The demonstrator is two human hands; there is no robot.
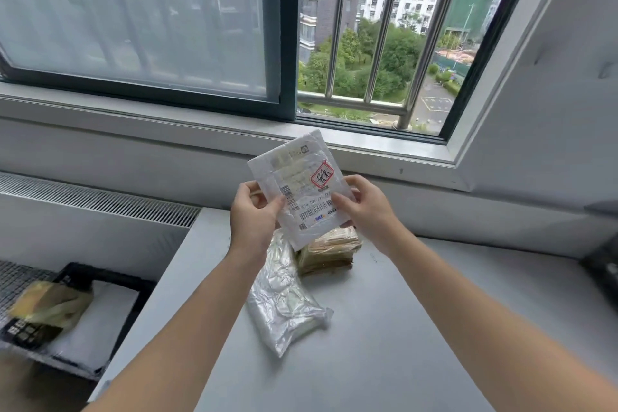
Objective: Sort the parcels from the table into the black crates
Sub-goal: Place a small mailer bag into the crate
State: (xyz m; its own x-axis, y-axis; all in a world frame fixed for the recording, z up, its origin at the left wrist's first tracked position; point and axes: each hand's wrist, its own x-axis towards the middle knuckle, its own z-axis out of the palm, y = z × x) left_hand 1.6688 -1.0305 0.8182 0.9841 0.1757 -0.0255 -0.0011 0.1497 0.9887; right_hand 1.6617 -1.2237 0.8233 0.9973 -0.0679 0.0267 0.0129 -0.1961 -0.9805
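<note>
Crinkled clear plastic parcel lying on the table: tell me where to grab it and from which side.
Probably best to grip the crinkled clear plastic parcel at its near half, from above, closing across its narrow width. It lies flat and long, and that end is free; the far end sits beside the brown taped parcel and is hidden behind the held white labelled parcel.

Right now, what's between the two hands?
A white labelled parcel, pinched by the left hand and right hand, in the head view.
</note>
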